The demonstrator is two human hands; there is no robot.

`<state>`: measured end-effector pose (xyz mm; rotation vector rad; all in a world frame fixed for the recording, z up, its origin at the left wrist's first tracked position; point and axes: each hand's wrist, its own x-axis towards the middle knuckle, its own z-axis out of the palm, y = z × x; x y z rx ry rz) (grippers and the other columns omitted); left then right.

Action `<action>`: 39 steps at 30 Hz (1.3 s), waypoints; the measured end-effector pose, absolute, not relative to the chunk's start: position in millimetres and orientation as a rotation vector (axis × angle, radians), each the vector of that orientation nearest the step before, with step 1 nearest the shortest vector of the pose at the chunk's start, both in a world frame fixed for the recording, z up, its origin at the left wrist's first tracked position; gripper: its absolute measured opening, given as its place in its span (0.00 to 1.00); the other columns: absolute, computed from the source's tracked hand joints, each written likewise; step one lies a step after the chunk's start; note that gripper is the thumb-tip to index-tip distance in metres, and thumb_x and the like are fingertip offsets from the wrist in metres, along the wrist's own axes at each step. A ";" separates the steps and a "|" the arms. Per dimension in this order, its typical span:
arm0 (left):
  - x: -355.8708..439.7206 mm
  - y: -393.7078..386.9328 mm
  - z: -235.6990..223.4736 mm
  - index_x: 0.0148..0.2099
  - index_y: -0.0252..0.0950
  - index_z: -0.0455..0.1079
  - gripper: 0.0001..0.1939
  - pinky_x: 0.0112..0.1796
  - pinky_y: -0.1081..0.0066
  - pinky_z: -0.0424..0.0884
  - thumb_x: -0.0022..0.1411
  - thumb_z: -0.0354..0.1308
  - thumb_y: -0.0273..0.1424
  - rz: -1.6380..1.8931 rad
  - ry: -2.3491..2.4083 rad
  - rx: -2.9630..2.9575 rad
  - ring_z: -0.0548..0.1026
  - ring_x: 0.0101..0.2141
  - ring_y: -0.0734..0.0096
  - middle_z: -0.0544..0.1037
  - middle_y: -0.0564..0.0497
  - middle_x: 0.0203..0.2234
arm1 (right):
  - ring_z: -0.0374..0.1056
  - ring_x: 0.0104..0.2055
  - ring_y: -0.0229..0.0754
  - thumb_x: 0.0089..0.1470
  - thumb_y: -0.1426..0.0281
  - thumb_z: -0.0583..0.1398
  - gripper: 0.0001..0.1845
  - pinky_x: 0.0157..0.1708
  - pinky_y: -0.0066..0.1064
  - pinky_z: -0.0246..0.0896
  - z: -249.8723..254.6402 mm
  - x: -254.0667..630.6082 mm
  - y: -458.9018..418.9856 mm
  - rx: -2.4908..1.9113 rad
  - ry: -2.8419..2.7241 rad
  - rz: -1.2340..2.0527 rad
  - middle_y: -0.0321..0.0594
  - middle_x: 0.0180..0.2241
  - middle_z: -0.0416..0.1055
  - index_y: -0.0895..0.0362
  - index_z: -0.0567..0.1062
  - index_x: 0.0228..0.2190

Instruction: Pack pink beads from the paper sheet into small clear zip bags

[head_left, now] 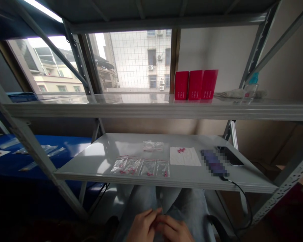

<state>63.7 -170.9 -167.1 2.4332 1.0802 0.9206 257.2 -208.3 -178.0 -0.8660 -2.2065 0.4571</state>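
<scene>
My left hand [143,226] and my right hand [174,229] rest together on my lap at the bottom of the view, below the front edge of the grey shelf [199,179]. Their fingers are curled and pinched toward each other around something too small to make out. On the shelf in front of me lie several small clear zip bags [140,167] holding tiny pink pieces. Another clear bag [153,145] lies behind them. A white paper sheet [184,156] carries a small pile of pink pieces [181,150].
Two phones [214,163] lie on the shelf's right side, one with a cable hanging off the front edge. Three red boxes [195,84] stand on the upper shelf. A blue table [27,158] with papers is at left. Slanted metal struts frame both sides.
</scene>
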 end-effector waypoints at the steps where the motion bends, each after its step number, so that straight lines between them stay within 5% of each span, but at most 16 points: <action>1: 61.3 -168.7 -162.6 0.55 0.44 0.78 0.27 0.40 0.76 0.80 0.61 0.51 0.18 0.934 1.085 2.412 0.85 0.37 0.66 0.86 0.50 0.40 | 0.76 0.39 0.40 0.64 0.74 0.53 0.17 0.38 0.25 0.72 -179.1 257.4 -207.7 -0.896 -2.230 0.437 0.44 0.52 0.76 0.53 0.74 0.51; 7: 57.8 -173.8 -149.8 0.56 0.44 0.77 0.19 0.45 0.76 0.80 0.71 0.49 0.25 0.981 1.133 2.373 0.85 0.42 0.66 0.86 0.50 0.43 | 0.71 0.56 0.47 0.54 0.81 0.55 0.34 0.55 0.35 0.69 -179.1 252.7 -216.0 -1.124 -2.335 0.232 0.48 0.61 0.69 0.57 0.66 0.63; 13: 60.8 -175.6 -162.8 0.59 0.41 0.75 0.22 0.46 0.70 0.81 0.69 0.48 0.24 0.957 1.158 2.480 0.84 0.42 0.63 0.85 0.46 0.43 | 0.70 0.49 0.53 0.58 0.79 0.58 0.28 0.48 0.44 0.71 -200.2 233.3 -218.4 -1.316 -2.263 -0.031 0.52 0.58 0.72 0.57 0.70 0.60; 19: 62.2 -181.3 -153.9 0.59 0.37 0.74 0.21 0.47 0.67 0.80 0.71 0.46 0.26 0.840 1.181 2.319 0.83 0.42 0.63 0.83 0.43 0.44 | 0.64 0.57 0.56 0.62 0.77 0.59 0.27 0.52 0.48 0.65 -188.4 241.0 -222.2 -1.335 -2.383 0.009 0.52 0.65 0.64 0.53 0.69 0.61; 22: 55.7 -180.1 -138.3 0.63 0.39 0.70 0.23 0.55 0.61 0.75 0.68 0.54 0.28 0.777 1.069 2.244 0.77 0.52 0.60 0.79 0.42 0.51 | 0.60 0.61 0.56 0.63 0.74 0.60 0.27 0.56 0.51 0.61 -173.3 252.8 -222.9 -1.301 -2.420 0.099 0.48 0.67 0.60 0.48 0.69 0.61; 26: 42.9 -176.3 -126.0 0.67 0.42 0.65 0.37 0.64 0.53 0.63 0.56 0.64 0.25 0.596 0.856 2.244 0.65 0.64 0.54 0.70 0.43 0.62 | 0.57 0.63 0.54 0.66 0.70 0.59 0.22 0.59 0.50 0.57 -150.4 266.0 -223.6 -1.147 -2.522 0.261 0.41 0.64 0.64 0.43 0.71 0.59; 32: 42.2 -174.4 -133.0 0.66 0.41 0.67 0.38 0.65 0.47 0.59 0.53 0.69 0.27 0.460 0.953 2.164 0.63 0.64 0.50 0.71 0.43 0.62 | 0.59 0.60 0.52 0.66 0.68 0.59 0.17 0.59 0.47 0.56 -134.8 275.1 -220.6 -1.055 -2.559 0.346 0.41 0.62 0.65 0.45 0.75 0.55; 39: 46.4 -172.4 -138.0 0.58 0.42 0.74 0.33 0.62 0.52 0.65 0.49 0.75 0.32 0.536 0.899 2.124 0.69 0.57 0.50 0.77 0.45 0.55 | 0.63 0.55 0.51 0.60 0.73 0.61 0.17 0.54 0.46 0.60 -136.8 274.1 -222.1 -0.967 -2.484 0.422 0.40 0.58 0.69 0.47 0.77 0.50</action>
